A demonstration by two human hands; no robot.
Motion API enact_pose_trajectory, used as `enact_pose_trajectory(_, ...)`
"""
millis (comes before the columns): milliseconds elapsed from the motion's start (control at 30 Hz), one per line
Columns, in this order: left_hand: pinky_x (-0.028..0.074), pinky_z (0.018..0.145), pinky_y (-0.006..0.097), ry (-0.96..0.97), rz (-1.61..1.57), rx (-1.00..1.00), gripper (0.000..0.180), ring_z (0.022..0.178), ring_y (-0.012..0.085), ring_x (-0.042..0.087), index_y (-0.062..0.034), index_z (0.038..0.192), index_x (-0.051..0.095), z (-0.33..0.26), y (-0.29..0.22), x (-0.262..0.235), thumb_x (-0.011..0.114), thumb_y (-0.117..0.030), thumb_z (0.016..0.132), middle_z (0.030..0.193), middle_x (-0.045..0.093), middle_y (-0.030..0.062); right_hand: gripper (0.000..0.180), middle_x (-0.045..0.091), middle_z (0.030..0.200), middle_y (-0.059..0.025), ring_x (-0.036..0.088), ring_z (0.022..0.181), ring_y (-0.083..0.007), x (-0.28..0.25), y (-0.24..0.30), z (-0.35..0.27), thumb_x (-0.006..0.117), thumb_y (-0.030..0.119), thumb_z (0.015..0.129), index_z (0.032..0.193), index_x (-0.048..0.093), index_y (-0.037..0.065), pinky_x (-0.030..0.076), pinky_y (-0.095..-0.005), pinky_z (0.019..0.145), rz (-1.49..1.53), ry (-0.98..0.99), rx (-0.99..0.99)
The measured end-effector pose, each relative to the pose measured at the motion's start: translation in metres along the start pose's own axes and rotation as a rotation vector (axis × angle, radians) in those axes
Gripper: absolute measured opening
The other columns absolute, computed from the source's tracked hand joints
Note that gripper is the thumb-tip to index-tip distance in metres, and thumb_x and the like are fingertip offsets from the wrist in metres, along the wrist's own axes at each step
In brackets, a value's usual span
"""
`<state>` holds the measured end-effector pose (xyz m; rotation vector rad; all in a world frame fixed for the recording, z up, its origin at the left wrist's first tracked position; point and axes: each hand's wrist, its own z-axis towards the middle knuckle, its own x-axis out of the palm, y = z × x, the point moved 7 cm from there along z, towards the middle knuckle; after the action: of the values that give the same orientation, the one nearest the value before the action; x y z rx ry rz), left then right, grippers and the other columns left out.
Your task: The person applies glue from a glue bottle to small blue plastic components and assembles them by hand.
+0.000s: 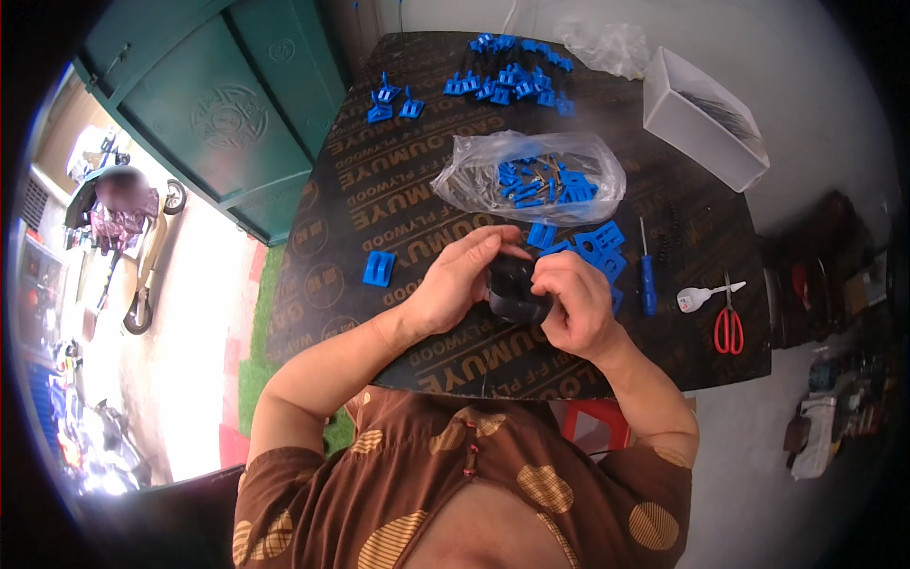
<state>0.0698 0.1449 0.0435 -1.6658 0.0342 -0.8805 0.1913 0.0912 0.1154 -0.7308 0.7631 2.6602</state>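
Note:
Between my hands, over the near part of the dark plywood table (455, 351), is a small black rounded case (512, 302). My left hand (463, 280) is closed around its left side, thumb and fingers along the far edge. My right hand (576, 302) has its fingers curled in at the case's right side; anything smaller pinched there is hidden. Just beyond the right hand lie flat blue plastic pieces (599, 248) with holes. A single blue plastic piece (379, 268) sits apart to the left.
Farther back is a clear plastic bag (464, 180) of blue parts and screws. Assembled blue clips (512, 81) cluster at the far edge. A white box (697, 142) holds thin rods. At right lie a blue screwdriver (647, 284), white glue bottle (694, 299) and red-handled scissors (728, 332).

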Motion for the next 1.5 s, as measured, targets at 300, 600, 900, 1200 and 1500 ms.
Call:
enact_pose_trajectory(300, 0.045, 0.098, 0.037, 0.215, -0.322, -0.023, 0.044, 0.112, 0.0244, 0.055, 0.0055, 0.132, 0.038, 0.003, -0.017, 0.007, 0.042, -0.021, 0.096, 0.124, 0.052, 0.0162, 0.029, 0.055, 0.099, -0.0140, 0.060, 0.085, -0.0305, 0.006, -0.002, 0.003, 0.066, -0.008, 0.064, 0.089, 0.053, 0.000, 0.052, -0.0360, 0.072, -0.156, -0.019, -0.034)
enact_pose_trajectory(600, 0.046, 0.097, 0.036, 0.260, -0.416, -0.014, 0.045, 0.112, 0.0217, 0.055, 0.0048, 0.132, 0.040, 0.003, -0.013, 0.003, 0.050, -0.019, 0.096, 0.121, 0.055, 0.0137, 0.031, 0.056, 0.105, -0.0160, 0.061, 0.087, -0.0312, 0.007, -0.005, 0.004, 0.062, -0.013, 0.066, 0.094, 0.057, -0.002, 0.051, -0.0362, 0.073, -0.126, 0.006, 0.023)
enact_pose_trajectory(900, 0.047, 0.095, 0.033, 0.117, -0.304, 0.033, 0.046, 0.110, 0.0176, 0.055, 0.0042, 0.134, 0.038, 0.006, -0.011, -0.003, 0.055, -0.012, 0.094, 0.122, 0.053, 0.0116, 0.027, 0.054, 0.110, -0.0162, 0.057, 0.097, -0.0317, 0.013, -0.011, 0.003, 0.060, -0.009, 0.071, 0.097, 0.060, -0.005, 0.049, -0.0370, 0.082, -0.090, 0.077, 0.105)
enact_pose_trajectory(1200, 0.053, 0.086, 0.033, 0.016, -0.274, 0.047, 0.047, 0.101, 0.0174, 0.060, 0.0049, 0.135, 0.033, 0.008, -0.009, -0.010, 0.053, -0.012, 0.095, 0.116, 0.056, 0.0125, 0.022, 0.055, 0.107, -0.0171, 0.058, 0.095, -0.0320, 0.016, -0.017, 0.001, 0.057, -0.008, 0.077, 0.098, 0.059, -0.005, 0.049, -0.0373, 0.080, 0.006, 0.058, 0.196)
enact_pose_trajectory(1500, 0.055, 0.084, 0.035, -0.026, -0.345, 0.060, 0.043, 0.094, 0.0236, 0.064, 0.0021, 0.134, 0.034, 0.009, -0.006, -0.016, 0.047, -0.019, 0.098, 0.108, 0.060, 0.0153, 0.022, 0.055, 0.090, -0.0131, 0.057, 0.079, -0.0275, 0.011, -0.015, -0.001, 0.063, -0.003, 0.075, 0.097, 0.058, -0.002, 0.048, -0.0347, 0.068, 0.096, 0.050, 0.234)
